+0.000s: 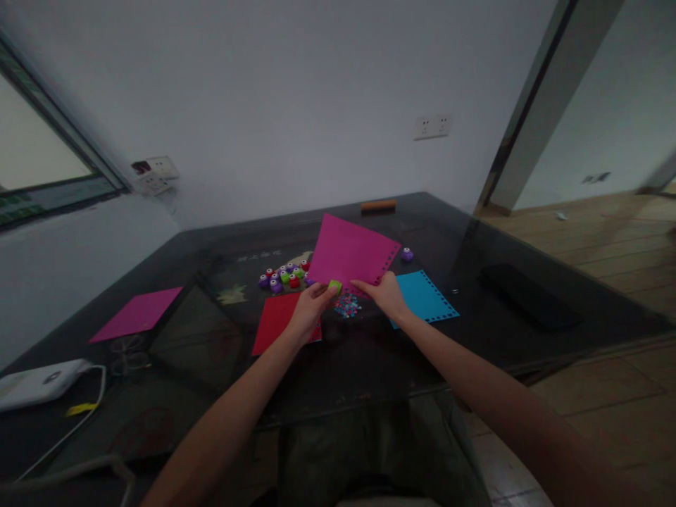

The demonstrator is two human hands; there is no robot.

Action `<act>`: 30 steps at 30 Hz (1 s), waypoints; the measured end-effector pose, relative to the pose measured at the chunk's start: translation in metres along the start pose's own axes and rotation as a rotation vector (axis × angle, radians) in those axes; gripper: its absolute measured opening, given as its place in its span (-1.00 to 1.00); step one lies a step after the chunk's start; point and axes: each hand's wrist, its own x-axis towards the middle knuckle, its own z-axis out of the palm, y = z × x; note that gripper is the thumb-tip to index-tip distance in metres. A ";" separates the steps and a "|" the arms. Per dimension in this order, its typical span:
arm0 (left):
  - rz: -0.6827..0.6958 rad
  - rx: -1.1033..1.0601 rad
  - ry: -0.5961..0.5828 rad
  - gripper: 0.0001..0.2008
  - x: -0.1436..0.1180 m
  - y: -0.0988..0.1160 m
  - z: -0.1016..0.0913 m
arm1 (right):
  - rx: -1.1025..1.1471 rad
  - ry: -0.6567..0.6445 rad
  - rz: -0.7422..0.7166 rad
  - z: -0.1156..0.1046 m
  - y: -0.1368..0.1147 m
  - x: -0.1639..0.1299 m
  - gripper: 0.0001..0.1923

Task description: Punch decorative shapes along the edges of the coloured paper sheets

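Note:
My left hand [311, 303] is closed around a small green craft punch [334, 285] at the near edge of a magenta sheet of paper [351, 246]. My right hand [389, 294] pinches the same sheet by its lower right part. A row of punched holes runs along the sheet's right edge. Below the hands lies a pile of small coloured paper bits [347, 305]. A red sheet [272, 320] lies partly under my left forearm, and a blue sheet [425, 296] with holes along its edges is beside my right wrist.
Several purple, red and green craft punches [285, 277] are grouped left of the sheet; one purple punch [406, 254] stands to its right. Another magenta sheet [138, 314], a white device [45, 384] with a cable and a black case [528, 296] rest on the dark table [327, 384].

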 end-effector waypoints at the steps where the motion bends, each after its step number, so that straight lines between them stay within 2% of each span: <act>1: 0.002 0.001 0.003 -0.67 0.000 0.000 0.000 | 0.002 0.000 -0.002 0.000 0.000 0.000 -0.68; 30: 0.124 0.131 0.101 -0.72 0.000 -0.005 -0.001 | 0.019 -0.006 -0.024 0.002 0.002 -0.001 -0.66</act>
